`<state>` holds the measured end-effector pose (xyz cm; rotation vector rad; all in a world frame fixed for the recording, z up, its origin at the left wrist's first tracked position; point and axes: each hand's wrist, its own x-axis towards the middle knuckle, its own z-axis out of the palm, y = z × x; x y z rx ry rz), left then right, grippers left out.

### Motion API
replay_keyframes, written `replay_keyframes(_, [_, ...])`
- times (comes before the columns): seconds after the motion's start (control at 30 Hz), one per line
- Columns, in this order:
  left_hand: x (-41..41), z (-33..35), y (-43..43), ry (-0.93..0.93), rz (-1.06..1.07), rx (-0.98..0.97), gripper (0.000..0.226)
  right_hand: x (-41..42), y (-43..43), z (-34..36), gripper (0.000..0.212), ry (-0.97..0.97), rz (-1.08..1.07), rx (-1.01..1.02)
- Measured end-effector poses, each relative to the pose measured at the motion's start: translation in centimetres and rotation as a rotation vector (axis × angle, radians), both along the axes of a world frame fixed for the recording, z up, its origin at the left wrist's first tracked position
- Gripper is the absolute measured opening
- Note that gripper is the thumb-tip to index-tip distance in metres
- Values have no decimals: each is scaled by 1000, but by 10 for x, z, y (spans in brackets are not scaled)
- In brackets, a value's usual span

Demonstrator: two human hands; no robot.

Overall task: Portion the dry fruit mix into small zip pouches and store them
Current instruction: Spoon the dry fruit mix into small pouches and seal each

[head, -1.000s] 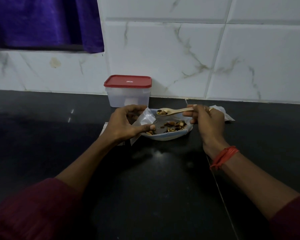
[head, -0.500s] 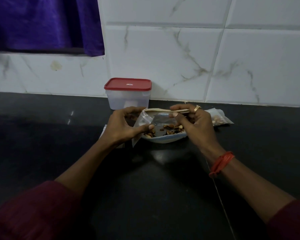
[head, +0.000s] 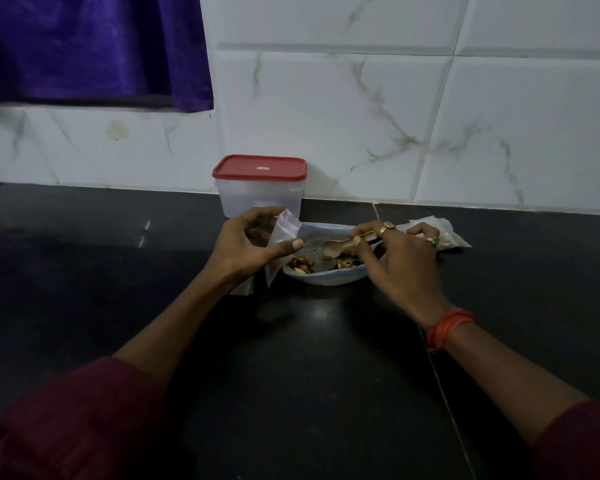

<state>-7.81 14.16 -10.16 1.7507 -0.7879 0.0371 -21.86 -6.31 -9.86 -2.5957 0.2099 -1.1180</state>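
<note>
So, head view: black worktop [head: 84, 271], tiled wall [head: 326, 109] behind, purple curtain [head: 90, 46] top left. Red-lidded tub [head: 259, 192] stands at the wall, lid on, just behind the left hand [head: 246, 247]. That hand pinches an empty zip pouch [head: 284, 230] between thumb and fingers, upright at the plate's left rim. Right hand [head: 399, 258], fingers curled, pinches a small spoon [head: 340, 245] by its handle, scoop end over the plate [head: 329, 278]. Plate holds scattered dry fruit mix [head: 302, 263]. Filled pouch [head: 447, 233] lies beyond the right hand, partly hidden.
</note>
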Motion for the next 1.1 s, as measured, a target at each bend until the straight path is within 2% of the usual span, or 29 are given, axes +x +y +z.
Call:
replay_keyframes(0.17, [2, -2, 1, -1, -12, 31, 70, 3, 4, 0, 17, -4, 126, 234])
replay_keyframes(0.3, [3, -2, 1, -12, -27, 67, 71, 5, 5, -5, 27, 18, 172, 178])
replay_keyframes(0.5, [3, -2, 0, -6, -46, 56, 73, 7, -1, -7, 19, 89, 224, 14])
replay_keyframes(0.63, [3, -2, -1, 5, -52, 58, 63, 4, -5, -1, 22, 68, 214, -3])
replay_keyframes(0.8, [2, -2, -2, 43, -62, 53, 58, 1, -8, 0, 19, -8, 144, 74])
replay_keyframes(0.93, [2, -1, -2, 52, -61, 47, 56, 1, -6, 0, 16, 38, 151, 137])
replay_keyframes(1.1, [1, -1, -3, 61, -54, 51, 55, -1, -1, 5, 14, 93, 232, 422])
